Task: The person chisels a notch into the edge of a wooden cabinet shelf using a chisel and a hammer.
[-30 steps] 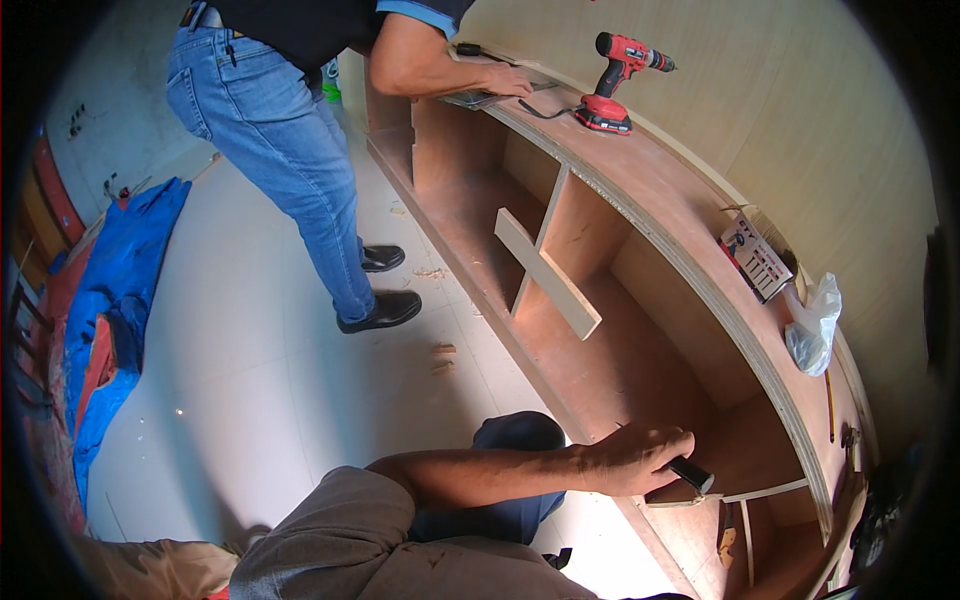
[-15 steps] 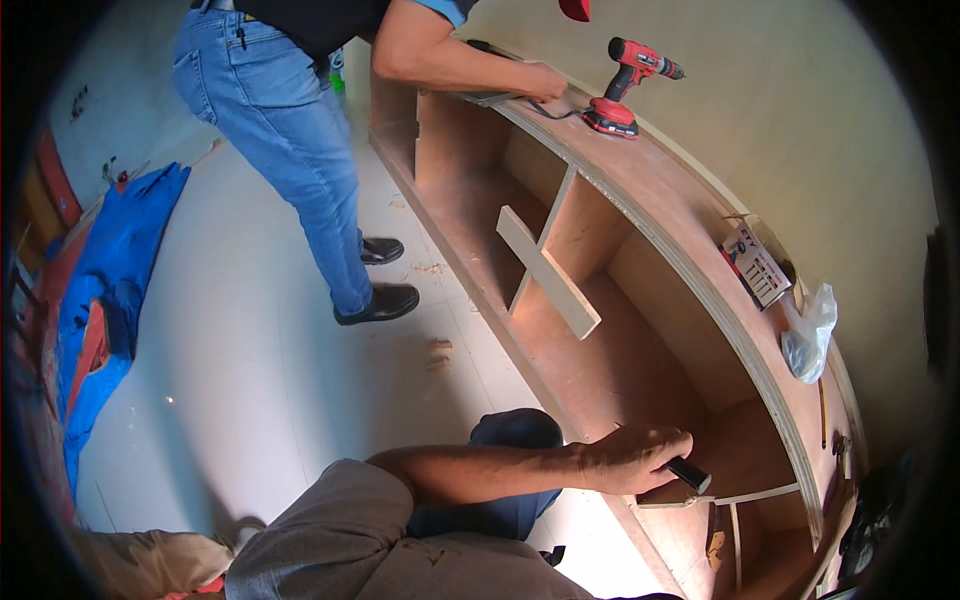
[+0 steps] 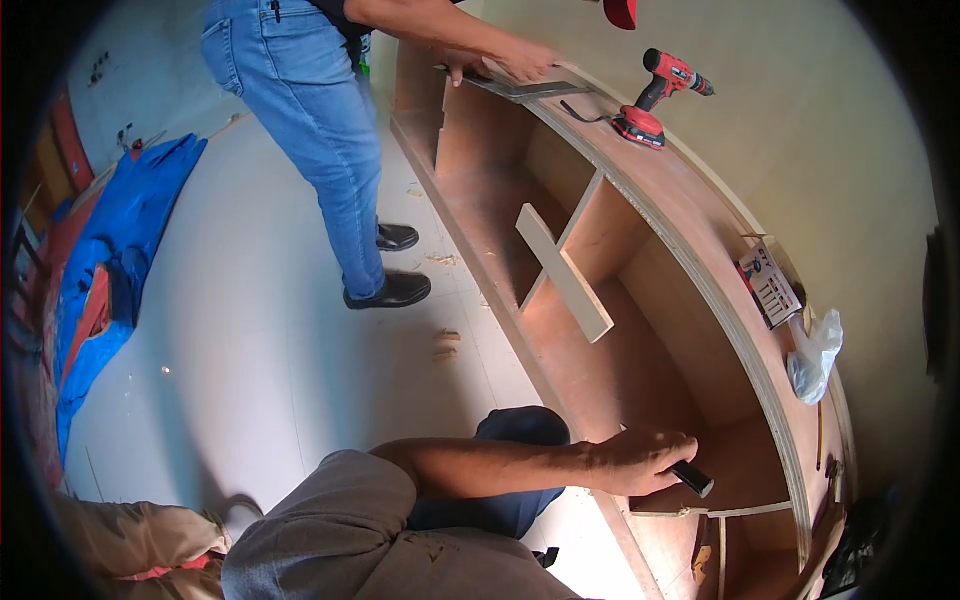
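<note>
My left hand [image 3: 645,462] is closed around a chisel [image 3: 692,480]. Its black handle with a pale flat end sticks out on the right, while most of its blade is hidden under my fingers. The hand hovers over the near part of a long, low wooden cabinet [image 3: 640,350] with open compartments, close to a thin divider [image 3: 755,508]. A loose wooden strip [image 3: 565,270] rests across another divider further off. I cannot make out my right hand anywhere; the lower right edge is dark and crowded.
A co-worker in jeans [image 3: 300,130] bends over the cabinet's far end, hands at a metal square [image 3: 535,90]. On top stand a red cordless drill [image 3: 650,105], a small box [image 3: 768,285] and a plastic bag [image 3: 815,355]. Wood chips [image 3: 447,345] and a blue tarp [image 3: 130,250] lie on the floor.
The view has shifted, so the scene sits slightly lower and further right. The co-worker's second hand now shows on the cabinet top. My left hand keeps its grip on the chisel.
</note>
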### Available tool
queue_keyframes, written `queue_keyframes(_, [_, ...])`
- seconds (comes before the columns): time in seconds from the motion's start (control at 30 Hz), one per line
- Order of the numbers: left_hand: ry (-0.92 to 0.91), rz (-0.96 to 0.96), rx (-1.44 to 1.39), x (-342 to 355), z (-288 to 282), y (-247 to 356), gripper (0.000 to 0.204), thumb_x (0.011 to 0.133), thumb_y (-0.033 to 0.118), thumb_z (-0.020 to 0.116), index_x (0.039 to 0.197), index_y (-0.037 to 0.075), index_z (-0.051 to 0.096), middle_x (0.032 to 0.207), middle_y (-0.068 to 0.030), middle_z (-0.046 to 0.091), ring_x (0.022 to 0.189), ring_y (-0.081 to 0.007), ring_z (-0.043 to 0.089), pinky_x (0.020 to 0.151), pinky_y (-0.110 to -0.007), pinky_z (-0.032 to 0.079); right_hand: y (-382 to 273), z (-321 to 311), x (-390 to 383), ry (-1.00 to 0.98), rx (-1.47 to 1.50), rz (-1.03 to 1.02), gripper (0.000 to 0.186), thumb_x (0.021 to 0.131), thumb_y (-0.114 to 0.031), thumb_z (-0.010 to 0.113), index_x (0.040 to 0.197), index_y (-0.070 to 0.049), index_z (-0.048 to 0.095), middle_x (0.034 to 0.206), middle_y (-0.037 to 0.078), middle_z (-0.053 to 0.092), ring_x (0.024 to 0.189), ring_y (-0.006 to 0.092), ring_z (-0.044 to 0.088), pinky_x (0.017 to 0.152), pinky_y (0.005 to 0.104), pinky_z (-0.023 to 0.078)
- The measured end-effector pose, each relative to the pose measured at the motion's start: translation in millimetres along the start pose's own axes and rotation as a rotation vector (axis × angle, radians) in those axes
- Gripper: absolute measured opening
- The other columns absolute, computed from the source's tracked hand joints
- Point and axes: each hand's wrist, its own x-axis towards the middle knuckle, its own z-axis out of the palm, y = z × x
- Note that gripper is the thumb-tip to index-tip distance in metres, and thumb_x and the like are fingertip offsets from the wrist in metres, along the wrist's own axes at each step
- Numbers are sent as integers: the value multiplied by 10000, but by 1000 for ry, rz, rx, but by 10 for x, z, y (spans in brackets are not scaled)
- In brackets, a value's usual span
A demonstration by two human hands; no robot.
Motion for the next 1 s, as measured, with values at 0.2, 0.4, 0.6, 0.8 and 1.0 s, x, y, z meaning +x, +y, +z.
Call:
queue_keyframes(0.2, [14,-83,80,-132,-45,-48,270,851,87,765,928,51,508,823,-116,578,656,-296,627,576,-419,492,-1177,-575,857,-142,103,-147,452,1072,-213,455,1524,-204,442,1261,101,648,606,278,702,501,394,578])
queue_keyframes(0.4, [2,-24,45,-52,-17,-23,273,851,78,764,937,56,506,817,-112,577,649,-278,631,574,-414,493,-1474,-1465,983,-125,-49,-230,509,1065,-191,472,1566,-216,385,1334,88,661,609,247,709,513,372,590])
queue_keyframes(0.6, [3,-54,69,-74,-39,-20,261,857,74,750,938,52,503,831,-117,589,674,-291,645,576,-422,501,-1261,-968,824,-259,-169,-169,494,1069,-221,467,1558,-223,402,1030,113,748,577,229,676,488,358,559])
queue_keyframes(0.8, [-48,-104,3,-33,-18,7,244,855,62,732,950,67,507,843,-106,588,705,-310,644,595,-429,505,-298,-69,78,-51,2,-2,430,1070,-285,451,1488,-196,495,899,148,715,642,255,675,511,384,530])
queue_keyframes(1.0, [-58,-117,24,-39,-14,0,257,847,63,735,959,77,505,866,-97,587,741,-315,644,632,-431,514,-527,-210,188,-158,108,108,379,1070,-269,449,1422,-156,534,909,170,691,708,291,655,585,409,515])
